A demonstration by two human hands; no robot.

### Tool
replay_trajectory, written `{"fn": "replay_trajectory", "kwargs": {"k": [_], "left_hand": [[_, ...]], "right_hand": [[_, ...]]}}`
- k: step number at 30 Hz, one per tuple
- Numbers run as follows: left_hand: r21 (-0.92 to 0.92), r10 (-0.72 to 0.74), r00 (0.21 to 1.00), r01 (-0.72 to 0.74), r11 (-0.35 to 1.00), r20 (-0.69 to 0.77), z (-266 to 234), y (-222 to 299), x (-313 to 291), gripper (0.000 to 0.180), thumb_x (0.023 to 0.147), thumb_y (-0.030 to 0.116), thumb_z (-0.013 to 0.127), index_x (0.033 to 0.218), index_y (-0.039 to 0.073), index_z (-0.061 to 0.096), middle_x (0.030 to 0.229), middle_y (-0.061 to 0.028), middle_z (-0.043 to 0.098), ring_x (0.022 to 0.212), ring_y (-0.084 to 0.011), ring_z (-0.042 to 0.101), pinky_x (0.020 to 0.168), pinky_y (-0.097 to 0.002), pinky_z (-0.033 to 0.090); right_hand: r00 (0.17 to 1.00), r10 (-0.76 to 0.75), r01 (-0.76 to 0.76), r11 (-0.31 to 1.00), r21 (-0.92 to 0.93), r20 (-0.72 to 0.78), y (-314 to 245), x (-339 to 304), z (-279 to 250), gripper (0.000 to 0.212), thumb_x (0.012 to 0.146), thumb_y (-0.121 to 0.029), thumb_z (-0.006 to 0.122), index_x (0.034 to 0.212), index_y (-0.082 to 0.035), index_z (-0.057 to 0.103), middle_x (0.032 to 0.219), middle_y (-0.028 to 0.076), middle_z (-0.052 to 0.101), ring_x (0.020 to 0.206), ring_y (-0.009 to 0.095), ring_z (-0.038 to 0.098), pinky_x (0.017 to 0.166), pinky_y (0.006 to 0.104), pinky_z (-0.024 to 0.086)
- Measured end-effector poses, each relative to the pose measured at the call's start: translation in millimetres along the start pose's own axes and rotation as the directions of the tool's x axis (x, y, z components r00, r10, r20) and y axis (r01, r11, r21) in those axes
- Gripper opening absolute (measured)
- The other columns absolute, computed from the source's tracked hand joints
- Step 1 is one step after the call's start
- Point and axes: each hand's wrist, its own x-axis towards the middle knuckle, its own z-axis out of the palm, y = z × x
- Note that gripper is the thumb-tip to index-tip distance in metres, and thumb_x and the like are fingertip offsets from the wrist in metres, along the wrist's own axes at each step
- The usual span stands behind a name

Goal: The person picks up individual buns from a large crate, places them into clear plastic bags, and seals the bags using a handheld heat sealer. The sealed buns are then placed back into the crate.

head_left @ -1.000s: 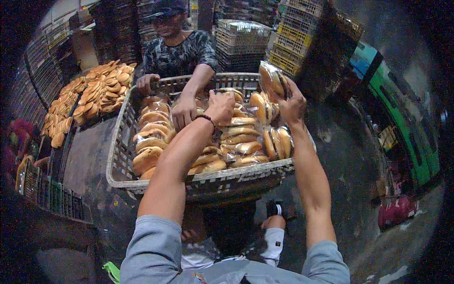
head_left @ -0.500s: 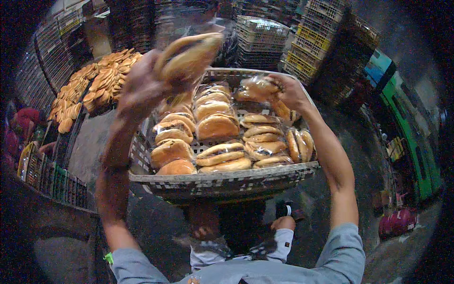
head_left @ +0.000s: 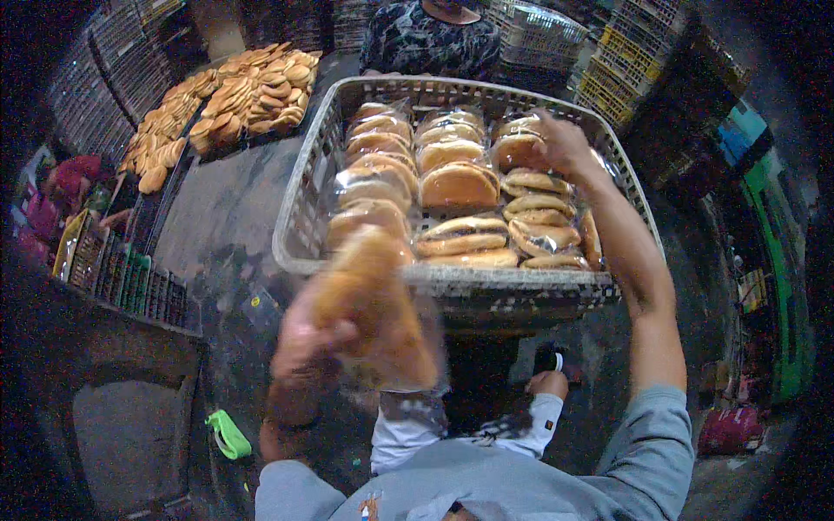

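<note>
My left hand point(head_left: 308, 343), blurred by motion, grips a clear bag of golden buns point(head_left: 378, 304) in front of the crate's near left corner. Inside the pale plastic crate point(head_left: 300, 204), bagged buns stand and lie in rows, some with dark filling showing at the split. At the far right of the crate, my right hand point(head_left: 569, 148) reaches in from the side. Its fingers curl against the right edge of another bag of buns point(head_left: 517, 143); the fingertips are partly smeared. Between the middle rows and the near rim lie flat-set bagged buns point(head_left: 465, 243).
Loose buns point(head_left: 261, 87) lie heaped on trays at the far left. A person in a dark patterned shirt point(head_left: 430, 39) is behind the crate. Stacked crates point(head_left: 621, 65) rise at the back right. A bright green object point(head_left: 228, 434) lies on the floor at lower left.
My left hand has swung down and nearer from above the crate with its bag of buns. The right hand's bag now stands upright in the far right row. The crate appears higher and further right.
</note>
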Motion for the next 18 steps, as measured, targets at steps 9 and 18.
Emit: {"fn": "replay_trajectory", "kwargs": {"k": [9, 18], "left_hand": [[0.341, 0.05, 0.975, -0.123, 0.932, 0.215, 71.1, -86.5, 7.5, 0.074, 0.069, 0.009, 0.088, 0.132, 0.003, 0.051, 0.128, -0.0097, 0.059, 0.12, -0.0208, 0.056, 0.105, -0.0356, 0.045], [0.169, -0.115, 0.87, 0.037, 0.985, 0.48, 132.7, -104.0, -1.5, 0.069, 0.082, 0.017, 0.082, 0.139, -0.003, 0.05, 0.132, -0.0115, 0.059, 0.121, -0.0198, 0.057, 0.106, -0.0356, 0.044]], "right_hand": [[0.828, -0.395, 0.541, 0.372, 0.754, -0.399, -93.7, -219.3, -178.0, 0.071, 0.071, -0.05, 0.086, 0.118, -0.001, 0.067, 0.137, 0.016, 0.054, 0.121, 0.027, 0.056, 0.102, 0.0411, 0.045], [0.881, -0.357, 0.473, 0.69, 0.547, -0.311, -91.1, -302.7, -195.1, 0.02, 0.072, -0.009, 0.081, 0.089, -0.007, 0.071, 0.08, 0.006, 0.068, 0.084, 0.027, 0.067, 0.08, 0.0365, 0.051]]}}
